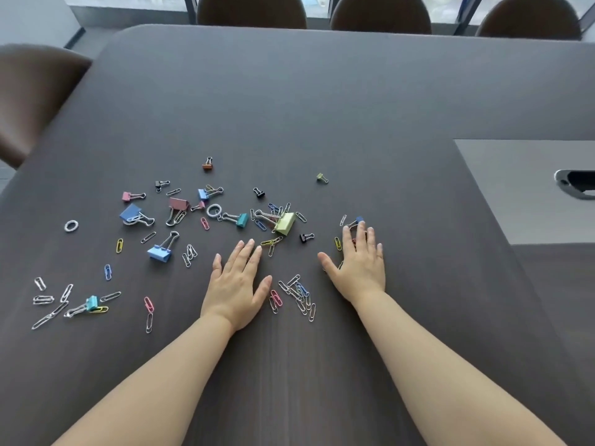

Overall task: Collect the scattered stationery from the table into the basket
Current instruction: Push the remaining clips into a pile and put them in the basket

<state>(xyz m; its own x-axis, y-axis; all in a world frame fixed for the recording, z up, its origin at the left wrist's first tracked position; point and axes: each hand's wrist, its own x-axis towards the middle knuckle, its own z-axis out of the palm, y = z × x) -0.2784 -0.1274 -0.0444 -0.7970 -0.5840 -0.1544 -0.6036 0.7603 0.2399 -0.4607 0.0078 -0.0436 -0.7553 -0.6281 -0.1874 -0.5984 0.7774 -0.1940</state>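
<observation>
The stationery lies scattered on the dark counter (322,91), mostly in the left and middle part of the frame: paper clips (297,294) in many colours, binder clips and a metal ring (71,225). A green binder clip (285,223) stands in the middle, and a big blue binder clip (131,214) lies further left. The left hand (236,278) lies flat on the counter with straight fingers and holds nothing. The right hand (360,265) is also flat; its spread fingers rest over a few paper clips, and a small blue binder clip (359,219) is just beside the fingertips. One heap of paper clips lies between both hands. At the right edge a grey panel (515,194) with a dark opening (576,183) is set in the counter. Chairs (251,11) stand at the far side.
</observation>
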